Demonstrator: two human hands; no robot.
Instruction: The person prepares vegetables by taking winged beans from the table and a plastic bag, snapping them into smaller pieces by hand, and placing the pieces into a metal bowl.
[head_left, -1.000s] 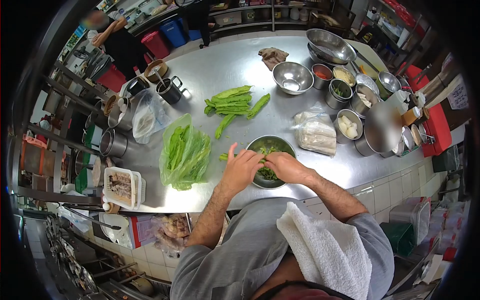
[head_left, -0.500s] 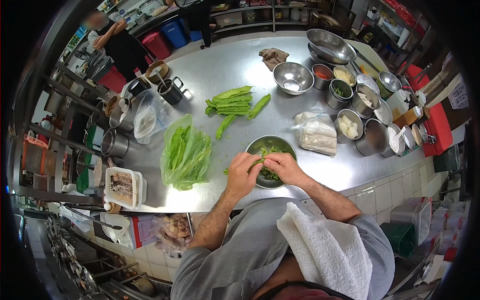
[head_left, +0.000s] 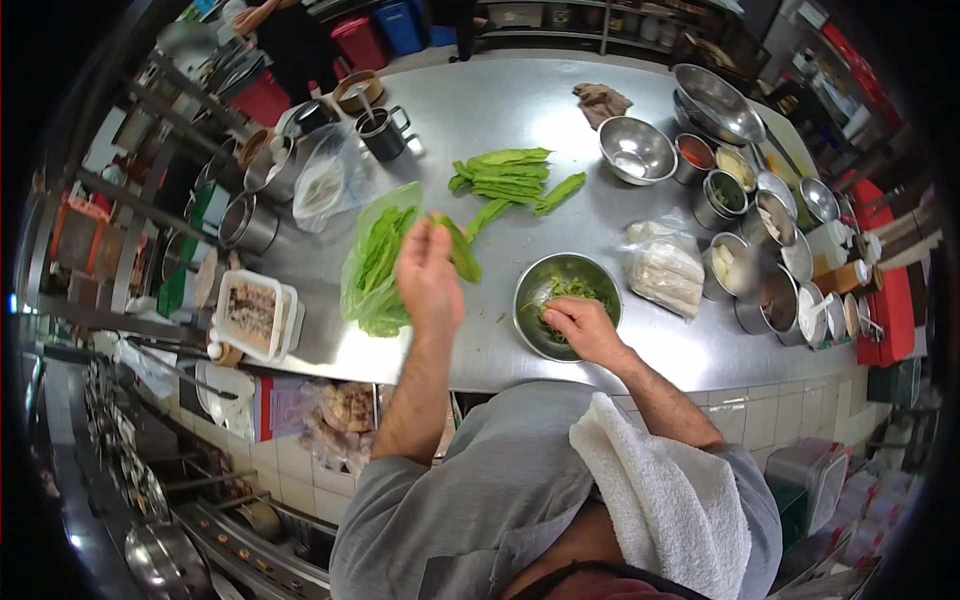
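Note:
My left hand (head_left: 430,275) is raised over the table beside the plastic bag of green beans (head_left: 380,262), its fingers closed on a green bean (head_left: 461,252). My right hand (head_left: 583,325) is over the steel bowl (head_left: 528,338), with thumb and fingers pressed together; what they hold, if anything, is too small to name. Chopped green pieces (head_left: 577,288) lie in that bowl. Behind it on the table is a pile of long, flat green beans (head_left: 505,178), with a few lying apart from the rest.
A bagged pale package (head_left: 664,266) lies right of the bowl. Steel pots and an empty bowl (head_left: 637,150) stand at the right. A black mug (head_left: 381,135), a clear bag (head_left: 327,182) and a white tub (head_left: 256,315) are at the left. A person (head_left: 295,45) stands behind.
My left hand has moved away from the bowl, up and left to beside the bag, and now grips a bean. My right hand has stayed at the bowl. The view has shifted.

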